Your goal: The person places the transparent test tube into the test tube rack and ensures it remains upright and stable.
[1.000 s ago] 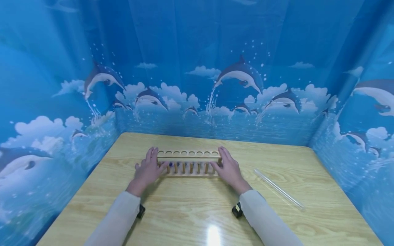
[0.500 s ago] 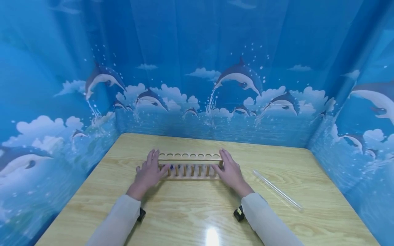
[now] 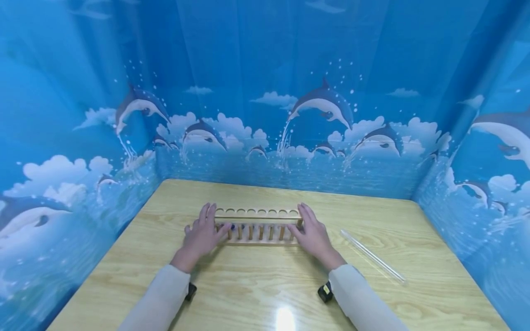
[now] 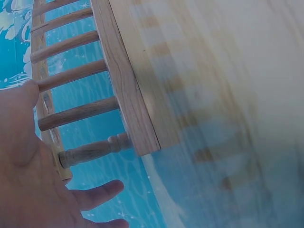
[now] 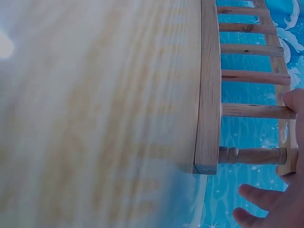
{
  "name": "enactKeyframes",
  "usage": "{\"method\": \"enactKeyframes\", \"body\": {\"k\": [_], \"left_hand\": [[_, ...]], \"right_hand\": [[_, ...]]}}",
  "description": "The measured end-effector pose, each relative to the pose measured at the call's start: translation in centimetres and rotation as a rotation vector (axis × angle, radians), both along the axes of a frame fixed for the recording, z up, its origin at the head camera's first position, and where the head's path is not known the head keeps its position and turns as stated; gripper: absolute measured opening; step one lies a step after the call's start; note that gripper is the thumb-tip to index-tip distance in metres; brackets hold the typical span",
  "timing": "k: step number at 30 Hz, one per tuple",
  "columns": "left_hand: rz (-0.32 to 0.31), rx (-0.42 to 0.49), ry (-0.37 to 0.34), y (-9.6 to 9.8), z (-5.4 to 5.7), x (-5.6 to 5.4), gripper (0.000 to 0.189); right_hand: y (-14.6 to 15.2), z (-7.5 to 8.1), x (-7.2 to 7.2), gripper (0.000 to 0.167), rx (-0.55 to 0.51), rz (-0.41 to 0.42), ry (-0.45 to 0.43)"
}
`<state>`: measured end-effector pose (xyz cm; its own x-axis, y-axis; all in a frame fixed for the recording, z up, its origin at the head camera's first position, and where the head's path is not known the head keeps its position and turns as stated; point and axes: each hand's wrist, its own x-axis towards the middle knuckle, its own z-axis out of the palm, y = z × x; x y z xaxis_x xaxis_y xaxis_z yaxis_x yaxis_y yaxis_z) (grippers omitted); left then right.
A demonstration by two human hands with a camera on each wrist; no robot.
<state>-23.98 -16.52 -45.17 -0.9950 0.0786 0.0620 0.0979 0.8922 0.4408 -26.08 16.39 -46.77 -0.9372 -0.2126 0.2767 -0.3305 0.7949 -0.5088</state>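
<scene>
A wooden test tube rack [image 3: 258, 242] stands upright on the table, its row of round holes along the top rail and upright pegs below. My left hand [image 3: 200, 236] holds its left end, thumb on the near side and fingers at the far side. At the right end my right hand [image 3: 314, 236] grips it the same way. In the left wrist view, the left thumb lies against the top rail beside the pegs [image 4: 76, 114]. The right wrist view has the right thumb on the same rail, above the turned end post [image 5: 256, 156]. A small dark blue spot shows near the left thumb.
A clear glass tube [image 3: 373, 256] lies slantwise on the wood-grain table [image 3: 248, 285], right of the right forearm. A blue dolphin-print curtain [image 3: 265, 92] surrounds the table's back and sides. Black devices sit at both wrists.
The rack and both hands have shifted slightly right and nearer to me. Both hands keep their hold on the rack's ends. The glass tube lies where it was.
</scene>
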Motion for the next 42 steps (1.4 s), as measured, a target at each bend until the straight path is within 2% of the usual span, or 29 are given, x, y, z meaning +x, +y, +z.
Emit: {"method": "enactKeyframes", "body": {"k": [12, 23, 33, 42], "left_hand": [[-0.003, -0.005, -0.003, 0.2, 0.1, 0.2, 0.084], [-0.004, -0.01, 0.022, 0.5, 0.0, 0.5, 0.083], [-0.014, -0.009, 0.016, 0.7, 0.2, 1.0, 0.091], [-0.009, -0.01, 0.008, 1.2, 0.2, 1.3, 0.084]], "right_hand": [[0.2, 0.0, 0.5, 0.073, 0.012, -0.003, 0.028], [0.5, 0.3, 1.0, 0.074, 0.007, 0.001, 0.032], [0.9, 0.3, 1.4, 0.074, 0.016, 0.001, 0.028], [1.2, 0.1, 1.7, 0.074, 0.035, -0.007, 0.055]]}}
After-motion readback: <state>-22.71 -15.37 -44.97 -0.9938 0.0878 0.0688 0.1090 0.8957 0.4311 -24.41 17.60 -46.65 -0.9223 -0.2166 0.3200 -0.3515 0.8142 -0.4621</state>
